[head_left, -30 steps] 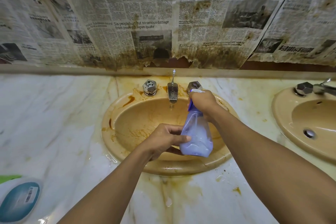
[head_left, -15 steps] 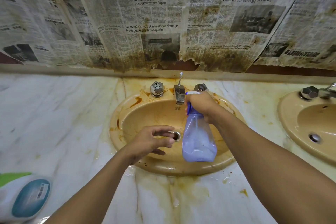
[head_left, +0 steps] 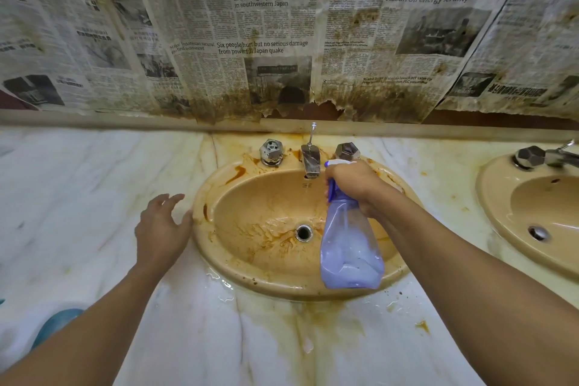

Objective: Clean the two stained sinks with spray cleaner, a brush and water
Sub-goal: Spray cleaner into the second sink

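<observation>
A beige oval sink (head_left: 219, 247) streaked with brown stains sits in the marble counter, its drain (head_left: 304, 232) near the middle. My right hand (head_left: 354, 188) grips the neck of a translucent purple spray bottle (head_left: 349, 247) held over the right half of the basin, nozzle toward the faucet (head_left: 310, 160). My left hand (head_left: 161, 229) hovers with fingers spread over the counter at the sink's left rim, holding nothing. A second beige sink (head_left: 501, 213) shows at the right edge. No brush is in view.
Two tap knobs (head_left: 271, 151) (head_left: 347, 151) flank the faucet. Stained newspaper (head_left: 266, 41) covers the wall behind. A blue-and-white container (head_left: 53, 326) lies at the lower left behind my forearm. The marble counter (head_left: 94, 172) carries orange stains and a puddle below the sink.
My left hand let go of the bottle's base and moved left out of the basin to the sink's left rim. My right hand still holds the bottle upright.
</observation>
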Motion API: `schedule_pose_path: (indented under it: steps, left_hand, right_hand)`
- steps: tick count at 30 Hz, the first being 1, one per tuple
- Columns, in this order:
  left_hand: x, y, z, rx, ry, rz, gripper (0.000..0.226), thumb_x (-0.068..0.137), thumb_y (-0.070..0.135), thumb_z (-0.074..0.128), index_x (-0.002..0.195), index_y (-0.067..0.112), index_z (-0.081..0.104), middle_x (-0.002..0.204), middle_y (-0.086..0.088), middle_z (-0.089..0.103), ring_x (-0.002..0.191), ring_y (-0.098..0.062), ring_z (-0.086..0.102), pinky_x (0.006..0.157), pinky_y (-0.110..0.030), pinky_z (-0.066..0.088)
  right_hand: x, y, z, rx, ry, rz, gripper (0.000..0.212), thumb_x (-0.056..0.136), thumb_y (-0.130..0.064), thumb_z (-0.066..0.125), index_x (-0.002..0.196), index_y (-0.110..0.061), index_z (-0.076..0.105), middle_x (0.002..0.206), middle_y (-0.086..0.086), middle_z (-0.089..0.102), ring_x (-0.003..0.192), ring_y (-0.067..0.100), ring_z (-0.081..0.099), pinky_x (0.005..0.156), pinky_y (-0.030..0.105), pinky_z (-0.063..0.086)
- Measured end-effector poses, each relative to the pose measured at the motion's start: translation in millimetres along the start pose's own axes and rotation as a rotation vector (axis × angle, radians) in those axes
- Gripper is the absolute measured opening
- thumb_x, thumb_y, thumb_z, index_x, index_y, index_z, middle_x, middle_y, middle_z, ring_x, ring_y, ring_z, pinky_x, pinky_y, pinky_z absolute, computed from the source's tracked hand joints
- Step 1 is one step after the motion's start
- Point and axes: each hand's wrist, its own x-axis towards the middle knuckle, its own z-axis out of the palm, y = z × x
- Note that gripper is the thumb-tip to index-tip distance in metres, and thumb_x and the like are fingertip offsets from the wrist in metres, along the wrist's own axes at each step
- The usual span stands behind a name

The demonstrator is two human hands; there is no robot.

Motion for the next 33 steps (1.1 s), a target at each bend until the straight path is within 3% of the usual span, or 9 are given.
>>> schedule_pose_path:
  steps: [3,6,10,14,17,23,27,30,33]
  left_hand:
    - [-2.5,-16.9,8.2,0.090,-0.044,-0.051,0.052,0.101,0.047,0.056,0.148,0.024,0.056,0.162,-0.011,0.040,0.150,-0.035,0.033,0.117,-0.067,0.021]
    - [-11.8,-34.8,16.1,0.141,-0.078,-0.099,0.061,0.102,0.059,0.045,0.154,0.027,0.049,0.167,-0.007,0.032,0.156,-0.028,0.020,0.119,-0.068,0.009]
    - [-26.5,-51.7,24.4,0.244,-0.102,-0.023,0.074,0.097,0.066,0.020,0.161,0.034,0.035,0.173,0.000,0.018,0.160,-0.021,0.006,0.122,-0.063,-0.002]
    - [-31.8,-47.5,24.5,0.272,-0.098,-0.047,0.058,0.108,0.056,0.029,0.162,0.038,0.029,0.174,0.004,0.011,0.161,-0.017,0.002,0.119,-0.069,-0.005]
    - [-32.2,-47.8,24.1,0.283,-0.103,-0.061,0.057,0.108,0.055,0.030,0.163,0.040,0.027,0.175,0.006,0.009,0.161,-0.014,0.000,0.118,-0.072,-0.006]
    - [-32.5,-47.1,24.5,0.289,-0.098,-0.068,0.057,0.108,0.056,0.029,0.163,0.040,0.026,0.175,0.007,0.010,0.161,-0.014,0.001,0.117,-0.074,-0.007]
    - [-33.2,-49.4,25.5,0.306,-0.095,-0.071,0.062,0.103,0.062,0.019,0.162,0.043,0.025,0.174,0.008,0.011,0.161,-0.013,0.002,0.115,-0.076,-0.007]
    - [-32.8,-47.7,25.4,0.300,-0.100,-0.080,0.060,0.104,0.062,0.022,0.161,0.044,0.027,0.174,0.009,0.012,0.161,-0.013,0.002,0.114,-0.077,-0.007]
    - [-31.7,-47.1,24.8,0.305,-0.108,-0.084,0.058,0.106,0.059,0.025,0.162,0.044,0.024,0.174,0.009,0.010,0.160,-0.013,-0.001,0.114,-0.078,-0.007]
  right_hand:
    - [-0.1,0.8,-0.7,0.013,0.067,0.016,0.017,0.069,-0.009,0.054,0.054,-0.015,0.061,0.058,0.012,0.065,0.068,0.029,0.055,0.067,0.042,0.046]
    - [-0.8,1.5,1.0,0.052,0.078,0.001,0.008,0.071,-0.010,0.058,0.070,-0.008,0.065,0.062,0.014,0.068,0.065,0.030,0.060,0.070,0.046,0.057]
    - [1.4,2.8,10.1,0.067,0.039,-0.014,0.024,0.077,-0.011,0.062,0.095,0.003,0.069,0.071,0.016,0.071,0.062,0.026,0.066,0.079,0.049,0.062]
    - [-0.5,-0.6,24.7,0.061,0.105,-0.012,0.016,0.077,-0.014,0.059,0.082,-0.002,0.069,0.069,0.015,0.070,0.057,0.025,0.064,0.070,0.047,0.063]
    - [-0.8,-0.4,33.0,0.051,0.130,0.026,0.020,0.075,-0.015,0.055,0.089,-0.006,0.064,0.083,0.016,0.068,0.046,0.017,0.060,0.047,0.028,0.050]
    - [9.8,5.7,45.7,0.101,0.091,0.048,0.040,0.084,-0.020,0.060,0.116,0.003,0.065,0.087,0.018,0.071,0.059,0.022,0.066,0.050,0.027,0.056]
    - [17.5,-6.8,41.4,0.068,0.101,0.036,0.037,0.068,-0.016,0.058,0.098,0.000,0.070,0.068,0.013,0.071,0.061,0.029,0.067,0.070,0.049,0.063]
    - [26.5,-28.2,35.9,-0.065,0.098,-0.008,0.008,0.070,-0.009,0.055,0.070,-0.010,0.063,0.066,0.010,0.068,0.066,0.029,0.061,0.065,0.045,0.055]
    - [36.4,-51.1,31.4,-0.227,0.119,-0.052,0.010,0.075,-0.009,0.055,0.067,-0.010,0.060,0.085,0.019,0.066,0.070,0.031,0.060,0.063,0.040,0.050]
